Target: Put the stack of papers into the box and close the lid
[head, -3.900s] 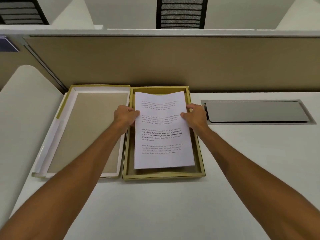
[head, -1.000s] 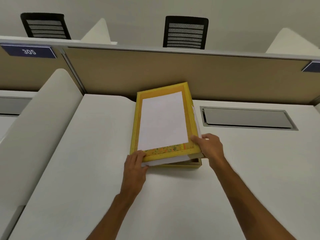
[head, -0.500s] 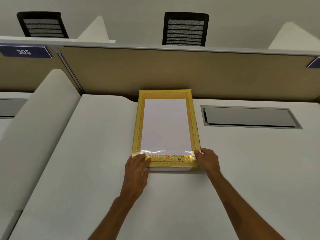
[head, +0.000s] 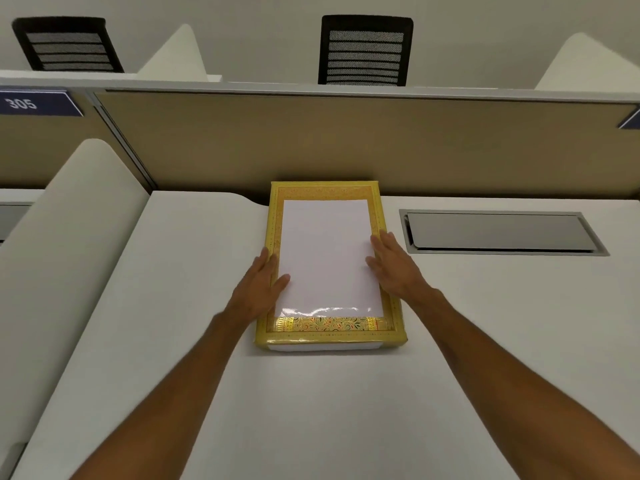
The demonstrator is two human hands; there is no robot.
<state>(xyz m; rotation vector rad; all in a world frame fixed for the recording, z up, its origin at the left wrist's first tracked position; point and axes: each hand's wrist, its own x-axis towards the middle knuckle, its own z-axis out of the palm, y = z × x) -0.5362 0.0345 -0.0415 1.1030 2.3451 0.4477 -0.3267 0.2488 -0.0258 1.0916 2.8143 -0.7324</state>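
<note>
Yellow-and-gold lid down on the box, both hands flat on top.

Gold-bordered with a white centre panel, the closed box lies on the white table, long axis running away from the person toward the tan partition. The left hand rests on its left edge and the right hand on its right, fingers extended and loosely together, pressing rather than pinching; the papers are out of sight, presumably inside. Both hands sit equally close. A metal cable hatch lies to the right; black chairs stand beyond.
</note>
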